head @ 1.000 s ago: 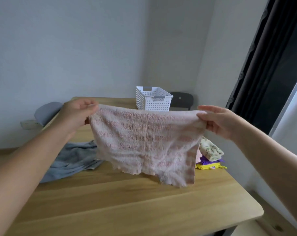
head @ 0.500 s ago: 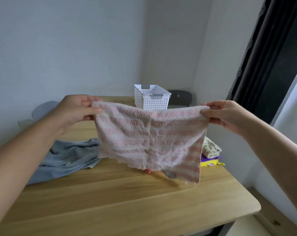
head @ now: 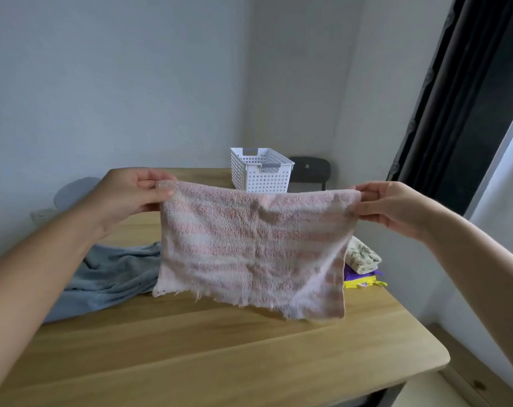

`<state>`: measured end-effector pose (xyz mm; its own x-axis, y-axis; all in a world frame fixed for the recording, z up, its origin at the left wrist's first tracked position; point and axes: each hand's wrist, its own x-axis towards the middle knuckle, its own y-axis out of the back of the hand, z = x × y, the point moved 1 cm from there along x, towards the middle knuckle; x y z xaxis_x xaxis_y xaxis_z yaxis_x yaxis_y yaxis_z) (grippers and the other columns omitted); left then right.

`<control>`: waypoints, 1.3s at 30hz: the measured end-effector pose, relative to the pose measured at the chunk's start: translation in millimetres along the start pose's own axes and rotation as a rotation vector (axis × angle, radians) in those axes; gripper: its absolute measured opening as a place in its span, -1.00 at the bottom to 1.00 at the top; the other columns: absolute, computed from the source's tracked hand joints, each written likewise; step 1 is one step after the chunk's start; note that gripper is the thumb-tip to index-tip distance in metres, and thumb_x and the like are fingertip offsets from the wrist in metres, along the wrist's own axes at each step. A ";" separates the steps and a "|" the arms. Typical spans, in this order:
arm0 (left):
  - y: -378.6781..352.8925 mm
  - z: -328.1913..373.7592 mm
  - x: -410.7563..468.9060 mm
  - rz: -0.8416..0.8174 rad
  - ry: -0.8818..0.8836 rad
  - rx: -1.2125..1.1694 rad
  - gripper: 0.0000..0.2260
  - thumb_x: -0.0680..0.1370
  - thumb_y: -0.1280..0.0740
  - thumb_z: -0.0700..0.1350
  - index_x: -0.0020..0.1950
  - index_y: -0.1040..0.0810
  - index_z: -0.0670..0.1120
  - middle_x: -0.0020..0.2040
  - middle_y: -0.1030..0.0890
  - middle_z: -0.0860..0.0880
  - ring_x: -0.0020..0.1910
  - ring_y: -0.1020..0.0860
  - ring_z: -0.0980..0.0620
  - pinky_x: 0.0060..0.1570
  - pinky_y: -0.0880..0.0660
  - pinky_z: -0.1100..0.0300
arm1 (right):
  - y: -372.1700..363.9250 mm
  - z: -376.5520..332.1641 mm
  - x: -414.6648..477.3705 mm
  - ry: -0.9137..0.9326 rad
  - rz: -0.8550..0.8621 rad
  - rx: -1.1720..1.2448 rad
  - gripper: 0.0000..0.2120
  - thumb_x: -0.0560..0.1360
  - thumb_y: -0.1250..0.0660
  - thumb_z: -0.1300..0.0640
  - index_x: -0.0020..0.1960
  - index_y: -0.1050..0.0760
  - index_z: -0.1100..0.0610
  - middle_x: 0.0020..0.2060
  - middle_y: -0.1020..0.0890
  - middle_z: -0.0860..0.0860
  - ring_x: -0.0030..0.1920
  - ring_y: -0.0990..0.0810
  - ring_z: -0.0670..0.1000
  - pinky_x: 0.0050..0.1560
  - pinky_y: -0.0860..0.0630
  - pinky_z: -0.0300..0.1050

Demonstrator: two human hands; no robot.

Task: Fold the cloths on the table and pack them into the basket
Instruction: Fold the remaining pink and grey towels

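Table (head: pixel 249 362), white basket (head: pixel 267 179) beyond pink cloth (head: pixel 249 248)

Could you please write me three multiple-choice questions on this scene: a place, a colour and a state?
1. Where does the white basket stand?
A. On the floor
B. At the far edge of the table
C. On a shelf
2. What colour is the crumpled cloth at left?
A. Blue-grey
B. Red
C. Black
3. How is the pink striped cloth?
A. Packed in the basket
B. Folded on the table
C. Held spread in the air
1 B: it stands on the wood.
2 A: its folds look blue-grey.
3 C: left hand and right hand pinch its top corners.
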<state>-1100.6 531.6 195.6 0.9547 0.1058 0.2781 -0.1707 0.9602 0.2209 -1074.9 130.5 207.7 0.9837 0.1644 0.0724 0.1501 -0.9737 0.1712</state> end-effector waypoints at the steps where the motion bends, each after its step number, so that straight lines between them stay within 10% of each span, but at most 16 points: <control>1: -0.8 1.4 -1.5 -0.020 -0.011 0.032 -0.81 0.47 -0.36 -0.37 -0.03 -0.59 -0.10 -0.14 -0.68 -0.02 -0.26 -0.64 0.20 -0.26 -0.56 0.40 | -3.0 0.3 -0.7 0.019 0.045 -0.040 -0.62 0.30 -0.47 0.40 0.09 -0.51 0.28 -0.24 -0.71 0.00 -0.23 -0.68 -0.11 -0.24 -0.59 -0.30; 11: -0.3 -7.5 -0.6 0.026 -0.043 0.079 -0.89 0.49 -0.36 -0.29 -0.11 -0.60 -0.10 -0.34 -0.67 0.06 -0.34 -0.61 0.22 -0.20 -0.58 0.32 | -7.8 1.7 -0.8 0.087 0.117 0.060 -0.95 0.44 -0.39 0.25 -0.12 -0.61 0.14 -0.26 -0.66 0.01 -0.29 -0.60 -0.05 -0.24 -0.61 -0.25; 14: 0.8 -8.3 -0.6 -0.023 0.051 -0.035 -0.86 0.49 -0.33 -0.36 -0.07 -0.58 -0.13 -0.34 -0.67 0.05 -0.33 -0.62 0.21 -0.24 -0.59 0.35 | -1.2 0.6 -1.4 0.019 -0.028 0.159 -0.56 0.09 -0.58 0.23 -0.03 -0.62 0.17 -0.17 -0.70 0.05 -0.22 -0.67 -0.04 -0.20 -0.61 -0.23; 16: 2.9 -7.8 -1.8 -0.107 0.090 -0.061 -0.78 0.47 -0.32 -0.41 -0.02 -0.58 -0.13 -0.27 -0.69 0.02 -0.27 -0.64 0.20 -0.22 -0.58 0.37 | 0.4 2.5 -1.6 0.022 -0.017 0.075 -0.57 0.20 -0.48 0.40 0.04 -0.57 0.17 -0.21 -0.70 0.01 -0.21 -0.67 -0.09 -0.21 -0.59 -0.29; 23: -2.1 3.4 -10.7 0.082 -0.175 0.554 -0.82 0.48 -0.40 -0.22 -0.15 -0.59 0.08 -0.20 -0.61 0.12 -0.31 -0.54 0.34 -0.26 -0.36 0.47 | -0.5 6.2 1.0 0.267 0.265 -0.340 -0.88 0.46 -0.39 0.32 -0.11 -0.59 0.11 -0.39 -0.68 -0.11 -0.36 -0.64 -0.11 -0.20 -0.60 -0.33; 28: 4.4 7.9 -3.6 0.043 -0.241 0.510 -0.87 0.54 -0.33 -0.20 -0.15 -0.58 0.01 -0.23 -0.62 0.12 -0.36 -0.56 0.31 -0.21 -0.41 0.45 | -1.0 -1.1 0.3 0.317 0.310 -0.305 -0.94 0.47 -0.41 0.21 -0.16 -0.59 0.08 -0.26 -0.65 0.02 -0.29 -0.63 -0.08 -0.13 -0.61 -0.28; 33: 8.6 15.5 0.4 0.017 0.022 -0.011 -0.92 0.53 -0.31 -0.28 -0.10 -0.58 -0.14 -0.20 -0.62 -0.08 -0.38 -0.60 0.22 -0.24 -0.57 0.38 | 7.2 -6.2 -1.8 0.083 0.029 0.145 -0.34 -0.25 -0.71 -0.02 -0.18 -0.69 0.15 -0.22 -0.70 0.01 -0.21 -0.68 -0.07 -0.19 -0.60 -0.25; 39: 18.6 18.1 -6.9 -0.160 0.157 -0.100 -0.76 0.47 -0.29 -0.40 0.05 -0.57 -0.16 -0.17 -0.64 -0.05 -0.19 -0.64 0.13 -0.18 -0.59 0.33 | 10.2 -3.8 -4.9 0.042 -0.046 0.059 -0.21 -0.23 -0.72 0.14 0.00 -0.64 0.16 -0.14 -0.71 0.04 -0.11 -0.68 -0.05 -0.15 -0.58 -0.28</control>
<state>-1114.8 544.1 214.7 0.9952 -0.0187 0.0963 0.0036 0.9880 0.1547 -1078.6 120.4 212.8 0.9708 0.2143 0.1075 0.2017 -0.9725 0.1168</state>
